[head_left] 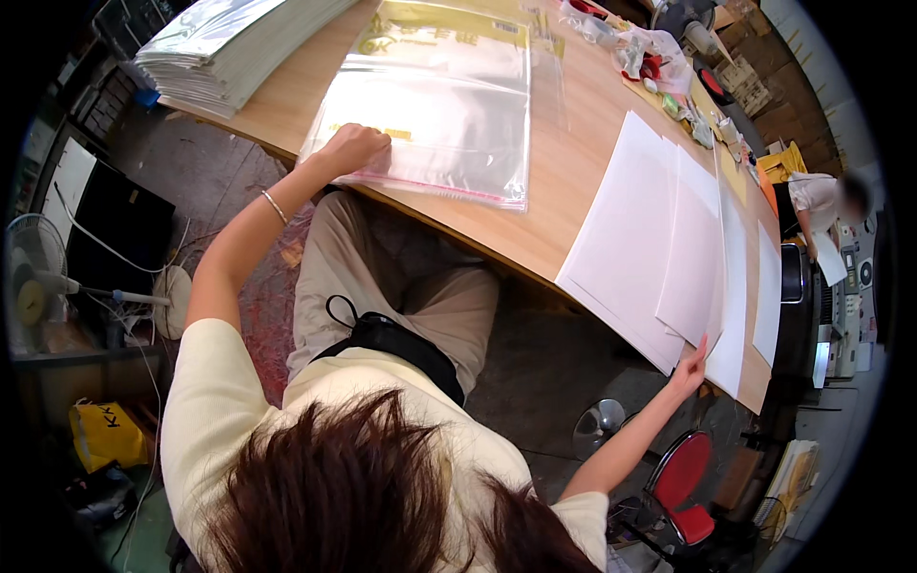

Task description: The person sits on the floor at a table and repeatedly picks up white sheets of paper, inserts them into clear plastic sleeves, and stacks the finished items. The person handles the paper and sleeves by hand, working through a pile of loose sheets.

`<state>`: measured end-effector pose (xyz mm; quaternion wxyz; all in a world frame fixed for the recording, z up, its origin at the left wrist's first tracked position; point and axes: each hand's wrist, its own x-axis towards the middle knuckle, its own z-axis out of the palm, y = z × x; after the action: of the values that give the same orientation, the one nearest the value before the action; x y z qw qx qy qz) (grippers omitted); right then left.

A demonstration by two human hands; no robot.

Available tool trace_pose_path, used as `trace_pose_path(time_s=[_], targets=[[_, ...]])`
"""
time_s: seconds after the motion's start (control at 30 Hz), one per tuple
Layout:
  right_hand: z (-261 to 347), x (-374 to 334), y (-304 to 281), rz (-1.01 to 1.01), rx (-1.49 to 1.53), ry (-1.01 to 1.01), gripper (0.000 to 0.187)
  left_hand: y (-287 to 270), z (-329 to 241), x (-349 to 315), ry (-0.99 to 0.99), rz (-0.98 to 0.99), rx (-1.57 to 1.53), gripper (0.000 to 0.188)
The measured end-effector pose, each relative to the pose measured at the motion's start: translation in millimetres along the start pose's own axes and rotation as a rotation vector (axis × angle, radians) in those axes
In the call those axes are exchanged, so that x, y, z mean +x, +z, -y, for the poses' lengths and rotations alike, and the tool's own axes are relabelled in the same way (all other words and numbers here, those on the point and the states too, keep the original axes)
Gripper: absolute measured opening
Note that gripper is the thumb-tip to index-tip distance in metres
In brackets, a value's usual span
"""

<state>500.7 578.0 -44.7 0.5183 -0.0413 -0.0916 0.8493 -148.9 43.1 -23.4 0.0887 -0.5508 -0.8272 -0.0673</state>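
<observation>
A flat stack of transparent plastic bags, with yellow print and a pink strip along the near edge, lies on the wooden table. My left hand is on the bags' near left corner, its fingers curled in against the film. Large white paper sheets are spread to the right, some jutting past the table's near edge. At the lower corner of a smaller white sheet, my right hand pinches the paper's edge, arm stretched out. The undersides of both hands' grips are partly hidden.
A thick pile of filled plastic sleeves stands at the table's far left. Bags and small items line the far edge. Another person holds paper by a machine at right. A red chair and a fan stand on the floor.
</observation>
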Motion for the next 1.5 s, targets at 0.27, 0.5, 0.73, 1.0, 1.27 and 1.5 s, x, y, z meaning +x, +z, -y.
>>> trace_pose_path(time_s=[0.27,0.5,0.73,1.0,1.27,1.5], targets=[[-90.1,-224.6,48.9,-0.466,-0.642,-0.204,0.048,-22.5,-59.5,50.0,0.070,-0.191,-0.122,0.018],[-130.6,-383.4,101.8,-0.361,-0.652,0.735,0.065,-26.5,-67.9,90.2,0.098,-0.325,-0.300,0.022],[-179.3,-451.1,90.8,-0.450,-0.704,0.508,0.049,-30.3,-44.7,90.1,-0.107,-0.227,-0.587,0.024],[-197.1,-448.0,97.0,-0.575,-0.711,0.577,0.044,-37.4,-32.5,41.6,-0.082,-0.298,-0.328,0.022],[-174.5,-422.6,42.4,-0.332,-0.709,0.593,0.053,-27.1,5.1,1.3,0.064,0.000,-0.301,0.029],[-190.0,-408.7,31.9,-0.364,-0.711,0.535,0.056,-24.6,48.9,-37.1,-0.018,0.200,-0.655,0.030]])
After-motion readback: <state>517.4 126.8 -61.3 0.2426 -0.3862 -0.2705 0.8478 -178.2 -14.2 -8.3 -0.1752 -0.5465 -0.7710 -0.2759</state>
